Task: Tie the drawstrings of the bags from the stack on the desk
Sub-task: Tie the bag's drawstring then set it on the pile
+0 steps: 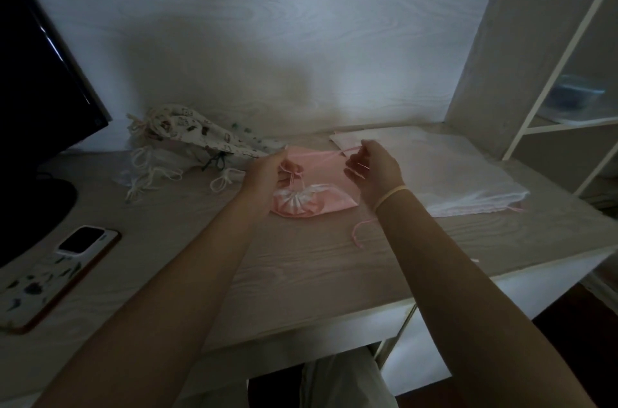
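A pink drawstring bag (321, 173) lies on the desk between my hands, its mouth gathered into a white-lined pucker at the near end. My left hand (267, 173) pinches the pink drawstring (294, 177) just above the gathered mouth. My right hand (374, 170) holds the other part of the string, stretched out at its fingertips. A loose end of the pink cord trails on the desk under my right wrist. A stack of flat white bags (461, 180) lies to the right.
Patterned and white bags with knotted cords (187, 143) are heaped at the back left. A dark monitor (40, 106) stands at the left, with a phone (83, 240) on a patterned case near it. A white shelf frame (551, 99) rises at the right.
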### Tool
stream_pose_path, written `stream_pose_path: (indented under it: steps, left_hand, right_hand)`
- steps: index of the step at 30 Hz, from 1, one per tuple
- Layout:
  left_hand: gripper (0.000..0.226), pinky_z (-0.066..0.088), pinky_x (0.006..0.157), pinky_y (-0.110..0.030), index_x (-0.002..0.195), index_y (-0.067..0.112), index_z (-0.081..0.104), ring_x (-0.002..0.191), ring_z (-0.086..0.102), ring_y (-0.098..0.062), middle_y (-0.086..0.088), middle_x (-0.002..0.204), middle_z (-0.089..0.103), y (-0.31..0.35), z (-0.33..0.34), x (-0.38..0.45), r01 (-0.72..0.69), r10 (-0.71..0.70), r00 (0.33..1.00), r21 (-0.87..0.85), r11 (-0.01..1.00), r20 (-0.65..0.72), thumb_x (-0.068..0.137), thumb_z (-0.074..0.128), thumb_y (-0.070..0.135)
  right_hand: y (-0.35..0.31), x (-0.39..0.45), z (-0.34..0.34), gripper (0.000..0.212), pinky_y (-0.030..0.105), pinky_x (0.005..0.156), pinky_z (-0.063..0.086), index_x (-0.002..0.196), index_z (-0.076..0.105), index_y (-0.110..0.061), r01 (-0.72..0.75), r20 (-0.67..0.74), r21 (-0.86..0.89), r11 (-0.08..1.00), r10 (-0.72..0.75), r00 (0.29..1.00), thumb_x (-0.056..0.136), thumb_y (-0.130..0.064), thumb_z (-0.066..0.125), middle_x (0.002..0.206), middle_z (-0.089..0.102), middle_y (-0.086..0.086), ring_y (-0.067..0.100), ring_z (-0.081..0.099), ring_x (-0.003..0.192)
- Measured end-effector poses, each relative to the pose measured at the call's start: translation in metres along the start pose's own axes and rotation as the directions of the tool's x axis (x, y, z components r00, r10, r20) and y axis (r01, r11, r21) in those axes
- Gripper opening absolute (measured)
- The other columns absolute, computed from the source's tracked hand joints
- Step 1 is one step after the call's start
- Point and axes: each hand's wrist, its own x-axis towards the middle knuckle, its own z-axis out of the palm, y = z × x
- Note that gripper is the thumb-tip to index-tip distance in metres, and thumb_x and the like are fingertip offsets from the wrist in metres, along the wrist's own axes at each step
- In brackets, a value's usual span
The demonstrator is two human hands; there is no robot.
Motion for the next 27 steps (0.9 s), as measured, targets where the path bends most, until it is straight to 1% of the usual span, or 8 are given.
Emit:
stream_pose_path:
  steps: [2, 9, 13, 16, 19, 22, 24, 27]
  left_hand:
    - [0.045, 0.049, 0.067, -0.027, 0.056, 0.009, 0.054, 0.067, 0.066, -0.015, 0.003, 0.063, 0.071, -0.001, 0.002, 0.003, 0.018, -0.018, 1.0, 0.036, 0.999, -0.013, 0.099, 0.048, 0.023]
    - [0.019, 0.045, 0.064, -0.031, 0.059, 0.008, 0.06, 0.058, 0.056, -0.021, -0.003, 0.053, 0.06, -0.003, 0.0, 0.002, -0.017, 0.023, 0.993, 0.05, 0.999, -0.119, 0.078, 0.059, 0.003]
    - [0.021, 0.047, 0.066, -0.035, 0.059, 0.009, 0.057, 0.058, 0.058, -0.023, -0.007, 0.057, 0.059, -0.004, -0.004, 0.003, 0.009, 0.004, 0.972, 0.054, 0.999, -0.233, 0.081, 0.056, 0.011]
    - [0.027, 0.049, 0.057, -0.029, 0.067, 0.012, 0.051, 0.056, 0.056, -0.02, -0.005, 0.06, 0.057, 0.0, 0.0, 0.002, 0.054, -0.09, 0.973, -0.172, 0.984, -0.214, 0.092, 0.048, 0.02]
    - [0.038, 0.048, 0.057, -0.027, 0.063, 0.017, 0.036, 0.055, 0.053, -0.02, -0.003, 0.052, 0.052, 0.004, 0.0, -0.001, 0.072, -0.13, 0.981, -0.352, 0.933, -0.143, 0.098, 0.041, 0.029]
    - [0.046, 0.044, 0.056, -0.026, 0.058, 0.019, 0.028, 0.041, 0.035, -0.016, 0.002, 0.041, 0.034, 0.007, -0.005, -0.002, 0.087, -0.119, 0.992, -0.429, 0.899, -0.048, 0.1, 0.04, 0.033]
    - [0.046, 0.03, 0.042, -0.018, 0.057, 0.023, 0.025, 0.034, 0.02, -0.012, 0.006, 0.042, 0.023, 0.009, -0.01, 0.0, 0.084, -0.115, 0.992, -0.407, 0.909, -0.051, 0.099, 0.04, 0.032]
    - [0.046, 0.013, 0.037, -0.015, 0.056, 0.025, 0.026, 0.032, 0.017, -0.01, 0.008, 0.042, 0.021, 0.005, -0.015, 0.005, 0.037, -0.08, 0.982, -0.245, 0.969, -0.169, 0.097, 0.043, 0.036]
  right_hand:
    - [0.0, 0.001, 0.001, 0.029, 0.029, 0.061, 0.051, 0.063, 0.052, -0.009, -0.001, -0.019, 0.076, 0.997, 0.003, 1.0, 0.091, -0.018, 0.054, 0.061, 0.053, 0.006, 0.02, 0.056, 0.059]
    - [0.003, 0.003, -0.003, 0.024, 0.03, 0.058, 0.052, 0.075, 0.065, -0.004, 0.085, -0.126, -0.132, 0.988, -0.101, 0.987, 0.091, -0.02, 0.058, 0.069, 0.063, 0.011, 0.024, 0.06, 0.062]
    - [-0.006, -0.001, -0.004, 0.028, 0.04, 0.076, 0.053, 0.074, 0.055, -0.006, -0.021, -0.084, 0.19, 0.982, 0.037, 0.996, 0.098, -0.021, 0.051, 0.07, 0.062, 0.013, 0.026, 0.062, 0.067]
    - [-0.006, -0.004, 0.004, 0.039, 0.041, 0.067, 0.05, 0.067, 0.041, -0.011, -0.13, 0.066, 0.402, 0.906, 0.113, 0.991, 0.103, -0.025, 0.036, 0.059, 0.054, 0.014, 0.025, 0.054, 0.058]
    - [-0.003, -0.009, 0.008, 0.042, 0.021, 0.041, 0.03, 0.061, 0.033, -0.016, -0.203, 0.219, 0.183, 0.962, 0.161, 0.962, 0.102, -0.026, 0.034, 0.038, 0.03, 0.0, 0.014, 0.027, 0.032]
    - [0.0, -0.016, 0.014, 0.038, 0.014, 0.037, 0.015, 0.06, 0.033, -0.02, -0.1, 0.251, -0.242, 0.965, 0.161, 0.954, 0.097, -0.024, 0.041, 0.039, 0.025, -0.003, 0.012, 0.019, 0.031]
    - [0.001, -0.016, 0.016, 0.034, 0.022, 0.043, 0.025, 0.06, 0.039, -0.016, 0.174, 0.232, -0.602, 0.779, -0.038, 0.972, 0.093, -0.019, 0.045, 0.047, 0.034, 0.003, 0.019, 0.032, 0.041]
    - [0.005, -0.016, 0.015, 0.028, 0.03, 0.064, 0.033, 0.07, 0.05, -0.007, 0.403, 0.336, -0.894, 0.197, -0.302, 0.892, 0.094, -0.021, 0.044, 0.07, 0.054, 0.014, 0.029, 0.05, 0.071]
